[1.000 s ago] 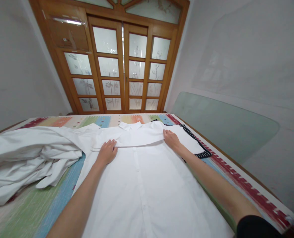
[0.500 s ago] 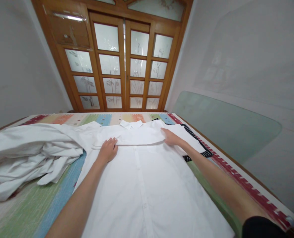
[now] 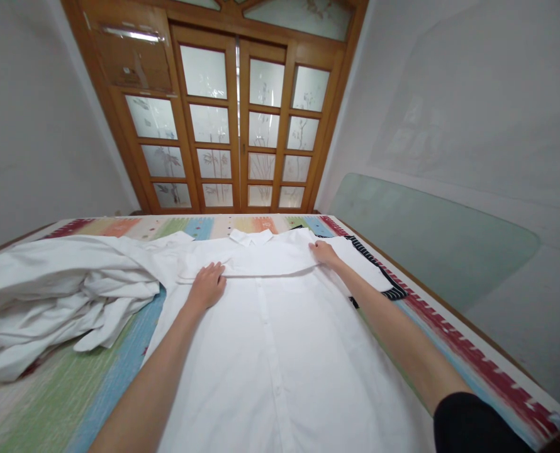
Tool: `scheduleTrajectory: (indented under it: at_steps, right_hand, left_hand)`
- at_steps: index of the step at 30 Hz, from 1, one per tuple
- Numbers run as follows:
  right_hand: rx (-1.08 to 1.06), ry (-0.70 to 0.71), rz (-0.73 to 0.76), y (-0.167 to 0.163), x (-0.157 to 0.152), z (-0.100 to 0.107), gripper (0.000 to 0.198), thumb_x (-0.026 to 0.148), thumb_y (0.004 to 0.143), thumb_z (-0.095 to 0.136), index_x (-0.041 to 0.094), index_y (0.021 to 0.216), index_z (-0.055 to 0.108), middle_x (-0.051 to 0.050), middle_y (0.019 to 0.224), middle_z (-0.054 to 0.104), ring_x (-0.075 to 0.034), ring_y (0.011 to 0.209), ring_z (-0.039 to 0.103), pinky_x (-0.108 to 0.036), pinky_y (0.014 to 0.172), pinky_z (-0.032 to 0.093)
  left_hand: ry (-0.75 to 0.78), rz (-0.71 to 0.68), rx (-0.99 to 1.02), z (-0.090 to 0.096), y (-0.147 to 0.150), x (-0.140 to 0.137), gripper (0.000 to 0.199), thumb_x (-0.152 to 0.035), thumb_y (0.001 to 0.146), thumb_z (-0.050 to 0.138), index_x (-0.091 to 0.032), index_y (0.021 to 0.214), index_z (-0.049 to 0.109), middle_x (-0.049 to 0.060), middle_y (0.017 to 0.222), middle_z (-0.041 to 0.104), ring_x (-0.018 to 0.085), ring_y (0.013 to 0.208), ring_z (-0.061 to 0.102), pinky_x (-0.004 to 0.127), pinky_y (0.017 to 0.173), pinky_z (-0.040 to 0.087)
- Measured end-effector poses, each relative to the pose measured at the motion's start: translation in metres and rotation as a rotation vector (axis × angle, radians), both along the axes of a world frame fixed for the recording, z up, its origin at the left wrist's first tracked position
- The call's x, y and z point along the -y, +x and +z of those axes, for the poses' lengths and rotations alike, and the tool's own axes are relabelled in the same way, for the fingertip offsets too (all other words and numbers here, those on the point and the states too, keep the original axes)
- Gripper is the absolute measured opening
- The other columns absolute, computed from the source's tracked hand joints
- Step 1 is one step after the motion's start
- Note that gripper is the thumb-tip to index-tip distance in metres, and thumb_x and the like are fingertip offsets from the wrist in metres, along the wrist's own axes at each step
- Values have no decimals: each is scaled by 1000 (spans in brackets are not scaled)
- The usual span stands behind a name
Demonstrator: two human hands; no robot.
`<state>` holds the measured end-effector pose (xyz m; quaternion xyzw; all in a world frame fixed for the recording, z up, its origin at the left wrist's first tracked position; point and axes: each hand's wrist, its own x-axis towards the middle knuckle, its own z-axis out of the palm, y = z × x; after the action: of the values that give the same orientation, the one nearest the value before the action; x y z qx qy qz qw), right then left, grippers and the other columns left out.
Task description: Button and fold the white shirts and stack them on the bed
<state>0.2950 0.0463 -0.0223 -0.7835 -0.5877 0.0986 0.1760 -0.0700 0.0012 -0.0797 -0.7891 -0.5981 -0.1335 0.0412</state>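
A white button-up shirt (image 3: 265,333) lies front up, its collar (image 3: 250,237) at the far end. One long sleeve (image 3: 265,261) is folded straight across its chest. My left hand (image 3: 207,284) lies on the left part of this sleeve, fingers flat over its lower edge. At the right end of the sleeve, near the shoulder, my right hand (image 3: 324,253) has its fingers closed on the white cloth; its fingertips are partly hidden. Beyond my right hand, another piece of white cloth (image 3: 362,267) lies flat over a black item with white stripes (image 3: 396,290).
A rumpled pile of white cloth (image 3: 72,296) spreads over the left side of the striped, multicoloured sheet (image 3: 105,371). Walls stand close on both sides, with a pale green panel (image 3: 431,239) at the right. Wooden glazed doors (image 3: 237,126) stand behind the far edge.
My right hand has shifted slightly away and to the right along the sleeve, its fingers now more curled. My left hand has stayed nearly in place on the shirt.
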Motion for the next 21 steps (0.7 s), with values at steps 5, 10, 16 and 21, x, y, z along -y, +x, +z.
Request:
scheduleTrajectory:
  at_steps: [5, 10, 16, 21]
  right_hand:
    - [77, 12, -69, -3, -2, -4, 40, 39, 98, 37, 12, 107, 65, -20, 118, 65, -27, 111, 61, -32, 87, 44]
    - [32, 14, -179, 3, -7, -11, 45, 44, 95, 42, 9, 106, 67, -22, 115, 66, -31, 108, 61, -35, 83, 47]
    - [-147, 30, -179, 7, -28, -9, 13, 16, 81, 58, 12, 87, 69, -14, 91, 71, -25, 92, 66, -27, 70, 49]
    - [-310, 20, -218, 2, -47, 3, 11, 3, 74, 55, 10, 77, 64, -3, 59, 61, -14, 54, 59, -21, 49, 44]
  left_hand:
    - [-1, 4, -2, 1, 0, 1, 45, -22, 90, 36, -14, 129, 57, 12, 141, 52, 26, 136, 42, 44, 113, 33]
    - [27, -4, 29, 1, 0, 1, 43, -21, 89, 39, -17, 127, 60, 11, 140, 54, 25, 134, 44, 44, 112, 35]
    - [8, -6, 16, 3, 2, 3, 44, -21, 90, 38, -13, 129, 58, 13, 140, 53, 26, 134, 44, 43, 113, 34]
    - [14, 5, 16, 2, 2, 3, 43, -21, 90, 38, -14, 127, 58, 12, 140, 54, 26, 134, 44, 43, 113, 33]
